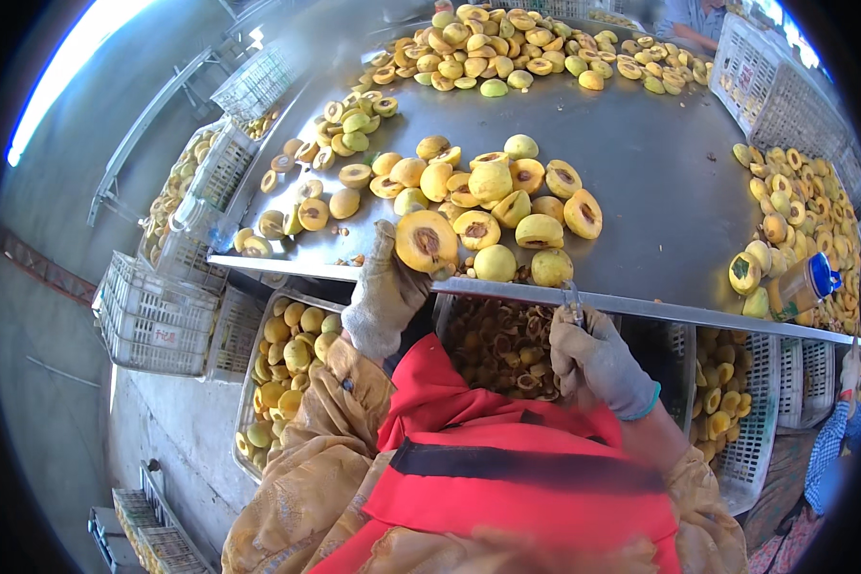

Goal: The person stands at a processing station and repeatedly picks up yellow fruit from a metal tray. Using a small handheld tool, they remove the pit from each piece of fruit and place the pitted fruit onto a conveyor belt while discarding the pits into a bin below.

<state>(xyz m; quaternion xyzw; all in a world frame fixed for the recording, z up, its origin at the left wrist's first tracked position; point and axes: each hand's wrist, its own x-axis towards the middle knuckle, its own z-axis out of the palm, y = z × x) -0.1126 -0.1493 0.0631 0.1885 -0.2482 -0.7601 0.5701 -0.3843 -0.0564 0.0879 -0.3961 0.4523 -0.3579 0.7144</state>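
My gloved left hand (pixel 383 297) holds a halved yellow fruit (pixel 421 234) cut side up, its pit showing, at the table's near edge. My gloved right hand (pixel 593 354) grips a small metal tool (pixel 571 298) upright just below that edge, right of the fruit. A loose pile of fruit halves (pixel 493 182) lies on the metal table (pixel 651 210) beyond my hands. Below the edge, between my hands, a bin (pixel 493 340) holds brown pits and scraps.
Fruit heaps line the far (pixel 488 48) and right sides (pixel 784 201) of the table, with a blue-lidded jar (pixel 799 287) at right. Crates (pixel 158 311) stand at left; fruit-filled crates (pixel 287 373) flank me below. Other workers (pixel 689 19) are at the far side and right.
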